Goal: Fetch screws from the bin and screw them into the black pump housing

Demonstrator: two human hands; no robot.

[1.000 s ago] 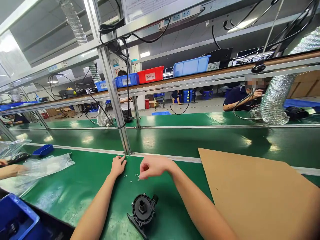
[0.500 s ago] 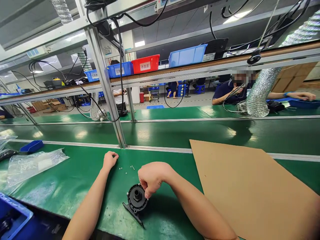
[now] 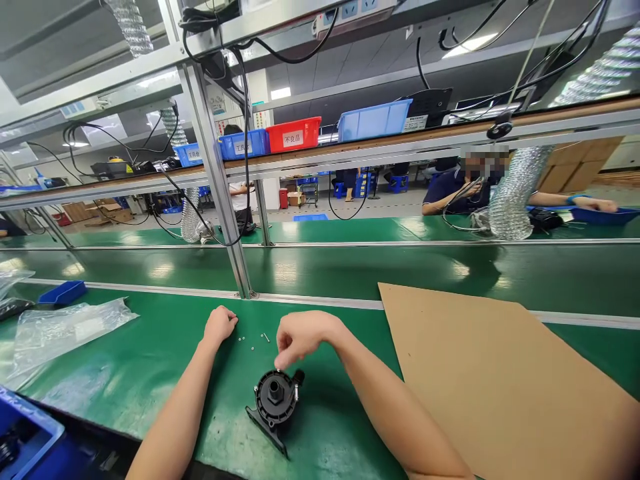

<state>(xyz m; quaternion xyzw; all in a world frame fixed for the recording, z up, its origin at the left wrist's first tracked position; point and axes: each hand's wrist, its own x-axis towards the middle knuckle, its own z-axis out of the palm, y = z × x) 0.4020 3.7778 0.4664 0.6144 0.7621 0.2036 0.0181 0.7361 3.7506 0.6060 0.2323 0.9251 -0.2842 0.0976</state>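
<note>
The right hand [image 3: 300,337], fingers drawn narrow, is at the twelve-o'clock rim of the black pump [image 3: 276,395]; its grip is hidden, so I cannot tell what it holds. The left hand [image 3: 221,325] curls loosely toward eleven — contents cannot be told. The green bench [image 3: 163,340] spreads leftward, its front edge at seven. A loose screw [image 3: 266,338] lies at eleven. Cardboard [image 3: 465,373] covers three o'clock; a metal post [image 3: 215,160] stands beyond eleven; a blue bin [image 3: 33,417], near nine, is cut off.
</note>
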